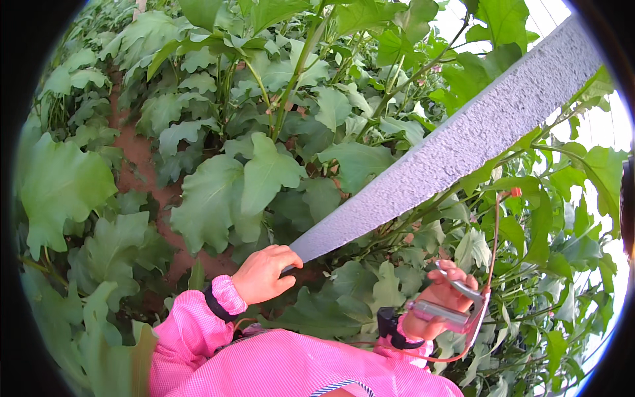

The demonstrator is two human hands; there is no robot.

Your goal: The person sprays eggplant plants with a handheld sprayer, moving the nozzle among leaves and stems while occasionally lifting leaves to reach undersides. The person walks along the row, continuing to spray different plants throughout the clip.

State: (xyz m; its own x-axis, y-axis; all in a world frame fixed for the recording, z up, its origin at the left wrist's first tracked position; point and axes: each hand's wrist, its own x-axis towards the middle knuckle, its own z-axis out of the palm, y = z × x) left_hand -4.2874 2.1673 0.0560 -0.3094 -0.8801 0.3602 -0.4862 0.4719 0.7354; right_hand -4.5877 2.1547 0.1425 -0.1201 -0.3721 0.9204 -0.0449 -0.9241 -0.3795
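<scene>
My left hand point(265, 275) rests on the lower end of a rough grey concrete post point(412, 173), its fingers bent over the post's edge. At the right, my right hand point(441, 297) is curled around the handle of a metal hand-held sprayer point(444, 315), with fingers at its lever. A thin wand point(495, 233) with an orange tip point(516, 191) rises from the sprayer among the leaves. An orange-red hose point(436, 358) runs from its lower end back past my pink sleeve. Both wrists carry black bands.
Broad-leaved plants, which look like eggplants, surround me; large leaves point(213, 198) stand close in front. A strip of reddish soil point(136, 159) shows at the left between the rows. The post slants across the view to the upper right, with stems close behind it.
</scene>
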